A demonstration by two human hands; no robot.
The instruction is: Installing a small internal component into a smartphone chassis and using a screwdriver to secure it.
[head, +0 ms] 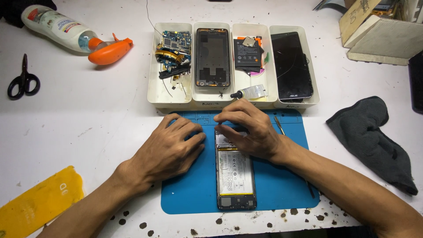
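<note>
White table (110, 119) under you, and on it the blue work mat (194, 194) right in front. Behind the mat sit four white trays (154, 94) side by side: circuit boards, a bare phone frame (213, 57), a battery with a small glue bottle (251, 92), and a black screen panel (291, 66). A dark grey cloth (374, 141) lies off to your right, a yellow sheet (39, 202) at the near left corner, a spray bottle with an orange head (66, 31) and black scissors (23, 81) at the far left. Now the opened phone (235, 176) lies lengthwise on the mat, back off, battery showing. Your left hand (169, 150) rests flat on the mat just beside the phone's top, fingers loosely curled, holding nothing. Your right hand (249, 130) covers the phone's upper end, fingertips pressed down on it; whether they pinch anything, I cannot tell. Thin tweezers (279, 126) lie just beyond that hand.
</note>
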